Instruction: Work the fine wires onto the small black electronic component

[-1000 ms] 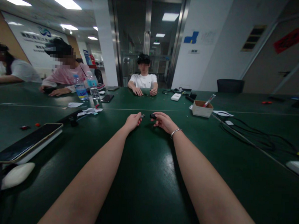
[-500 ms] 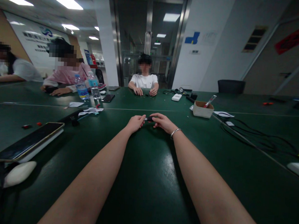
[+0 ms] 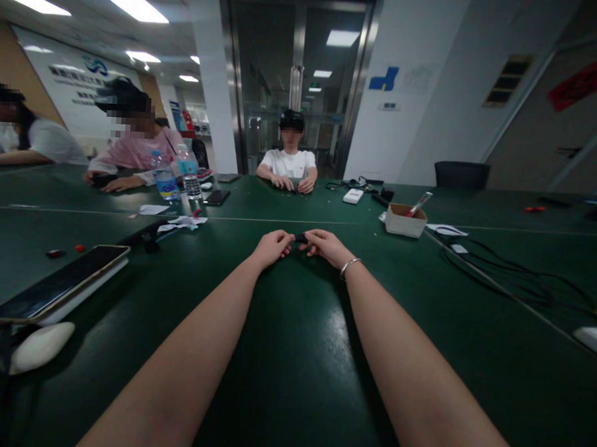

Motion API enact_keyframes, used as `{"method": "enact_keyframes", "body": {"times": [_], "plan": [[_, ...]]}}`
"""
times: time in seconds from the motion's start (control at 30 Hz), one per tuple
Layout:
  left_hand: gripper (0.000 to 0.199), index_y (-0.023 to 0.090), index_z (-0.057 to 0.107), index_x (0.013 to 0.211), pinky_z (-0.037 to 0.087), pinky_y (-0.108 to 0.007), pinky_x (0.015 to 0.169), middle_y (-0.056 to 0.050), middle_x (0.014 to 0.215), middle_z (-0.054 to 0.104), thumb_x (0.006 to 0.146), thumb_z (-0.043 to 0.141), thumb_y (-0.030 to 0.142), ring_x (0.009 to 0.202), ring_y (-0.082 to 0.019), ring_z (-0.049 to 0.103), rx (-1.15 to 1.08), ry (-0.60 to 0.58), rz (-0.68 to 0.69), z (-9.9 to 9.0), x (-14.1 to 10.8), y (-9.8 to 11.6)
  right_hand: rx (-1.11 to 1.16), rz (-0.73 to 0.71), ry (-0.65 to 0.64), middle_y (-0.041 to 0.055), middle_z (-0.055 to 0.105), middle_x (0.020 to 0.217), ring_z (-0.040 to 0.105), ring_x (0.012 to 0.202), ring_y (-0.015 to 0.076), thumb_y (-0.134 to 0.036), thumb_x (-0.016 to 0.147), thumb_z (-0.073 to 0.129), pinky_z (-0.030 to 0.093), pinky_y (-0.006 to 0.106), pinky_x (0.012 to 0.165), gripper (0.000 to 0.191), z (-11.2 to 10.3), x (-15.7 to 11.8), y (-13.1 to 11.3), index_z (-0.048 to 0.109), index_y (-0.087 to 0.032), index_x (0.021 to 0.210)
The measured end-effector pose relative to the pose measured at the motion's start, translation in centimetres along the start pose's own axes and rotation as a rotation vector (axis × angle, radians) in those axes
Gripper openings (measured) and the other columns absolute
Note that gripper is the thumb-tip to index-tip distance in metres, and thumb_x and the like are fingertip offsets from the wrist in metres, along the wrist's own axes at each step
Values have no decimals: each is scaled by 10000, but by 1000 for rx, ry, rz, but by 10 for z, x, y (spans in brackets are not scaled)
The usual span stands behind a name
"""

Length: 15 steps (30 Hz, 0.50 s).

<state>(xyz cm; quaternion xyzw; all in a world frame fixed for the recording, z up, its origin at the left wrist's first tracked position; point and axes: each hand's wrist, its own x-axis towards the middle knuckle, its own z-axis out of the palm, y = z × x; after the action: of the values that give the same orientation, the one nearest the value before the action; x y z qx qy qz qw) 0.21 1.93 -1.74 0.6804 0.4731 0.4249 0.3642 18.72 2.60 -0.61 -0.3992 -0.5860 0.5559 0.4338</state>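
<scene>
Between my two hands, over the dark green table [image 3: 291,356], is a small black object [image 3: 300,238]; its exact kind is too small to tell. My left hand [image 3: 273,249] pinches its left end between thumb and fingertips. From the other side, my right hand [image 3: 327,246] holds the right end with thumb and forefinger, its other fingers curled below. The fingertips hide much of the object. A silver bangle [image 3: 350,267] circles my right wrist.
At left lie a phone [image 3: 60,281] on a white box, a white rounded thing [image 3: 42,348] and paper scraps [image 3: 183,224]. Two water bottles [image 3: 165,176] stand farther back. A small box [image 3: 405,222] and black cables [image 3: 506,271] are at right. Several people sit around the table.
My hands have drawn slightly closer together. A silvery part of the object, seen earlier beside my left fingertips, hardly shows now. The view has tilted up a little.
</scene>
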Motion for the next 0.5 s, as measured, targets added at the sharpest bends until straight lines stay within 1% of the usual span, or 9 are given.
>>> {"method": "enact_keyframes", "body": {"times": [0.07,0.17,0.3,0.4,0.5], "plan": [[220,156,584,853,439,-200,492,-18,709,585,787,599,365,615,-110,568,-42,10,24,0,-1,1,-5,-4,7,58,697,671,527,414,48,-196,910,547,502,149,482,98,0,1,1,594,-110,910],[247,165,583,911,462,-197,498,-15,769,574,731,666,313,668,-115,575,-106,27,64,0,-3,2,-2,-5,11,58,699,663,529,412,50,-211,918,539,499,148,482,113,-1,1,1,590,-110,909],[254,165,590,908,477,-199,502,-16,766,565,732,665,332,669,-115,573,-147,23,73,0,-5,7,-16,5,5,57,700,656,525,407,51,-219,924,530,492,146,472,125,0,1,-1,590,-112,901],[272,161,594,904,500,-220,527,-32,833,585,694,700,299,671,-111,573,-148,29,87,-1,-6,8,-28,14,-1,59,701,661,522,407,49,-205,924,528,492,145,474,116,1,0,-2,589,-109,903],[272,157,592,913,509,-241,555,-48,864,604,703,688,299,705,-126,589,-176,28,81,-1,-4,6,-32,9,1,63,703,670,515,407,47,-205,928,520,493,145,475,122,2,0,-3,587,-108,896]]}}
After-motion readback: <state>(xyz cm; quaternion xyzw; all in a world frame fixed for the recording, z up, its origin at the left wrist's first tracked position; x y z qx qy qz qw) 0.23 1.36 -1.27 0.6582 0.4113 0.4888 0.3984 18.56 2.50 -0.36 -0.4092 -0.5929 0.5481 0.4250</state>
